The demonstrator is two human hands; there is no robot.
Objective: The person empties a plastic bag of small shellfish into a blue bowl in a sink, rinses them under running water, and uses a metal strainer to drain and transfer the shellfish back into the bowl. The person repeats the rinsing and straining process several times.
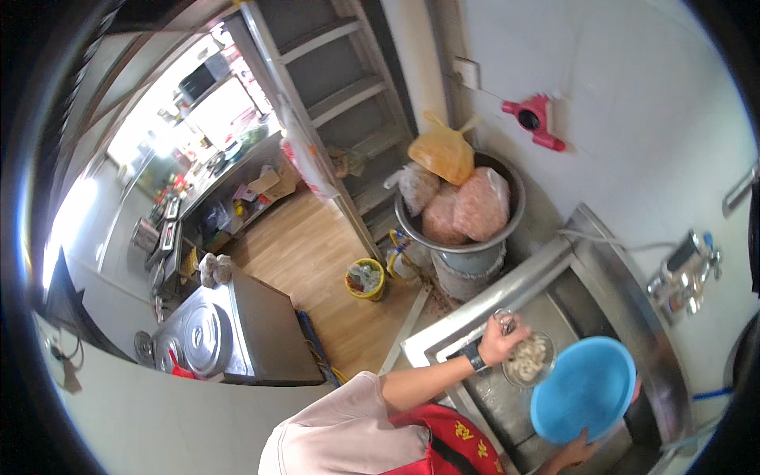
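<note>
My left hand (503,339), with a dark band on the wrist, grips the metal handle of a round strainer (553,356). Pale, chunky food pieces (527,357) lie in the strainer, over the stainless steel sink (496,409). Just beside it a blue plastic basin (585,386) is tilted, its inside showing and no contents visible in it. At the basin's lower rim is my right hand (576,449), holding it; part of its fingers is hidden behind the basin.
Left of the sink, a large metal bowl (516,222) holds several filled plastic bags. A faucet (683,273) is mounted on the wall. A yellow bin (365,279) stands on the floor near a ladder (347,98). Farther left is a metal-topped counter with round lids (205,338).
</note>
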